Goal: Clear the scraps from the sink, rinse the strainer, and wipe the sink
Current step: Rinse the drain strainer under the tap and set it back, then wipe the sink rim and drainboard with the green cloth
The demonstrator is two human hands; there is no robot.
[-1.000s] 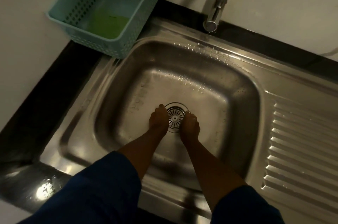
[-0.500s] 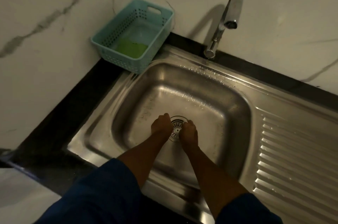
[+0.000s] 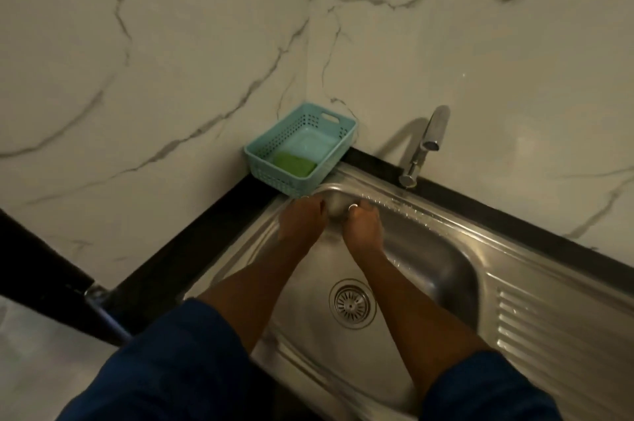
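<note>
Sink [image 3: 446, 269]: steel, set in a black counter, with the ribbed draining board [image 3: 566, 334] on its right.
Strainer [image 3: 350, 304]: seated in the drain in the basin floor, seen between the forearms.
Left hand [image 3: 300, 225], right hand [image 3: 363, 228]: held side by side over the basin's far left corner. The fingers are curled and blurred, and it cannot be told whether anything is gripped.
Basket [image 3: 271, 176]: turquoise, just beyond the hands, with a green sponge [image 3: 295, 163] laid inside.
Tap [image 3: 423, 146]: mounted behind the basin.

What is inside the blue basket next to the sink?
A green pad lies flat at the near end of the basket, with pale floor showing beyond it. Anything beneath the pad is covered.
</note>
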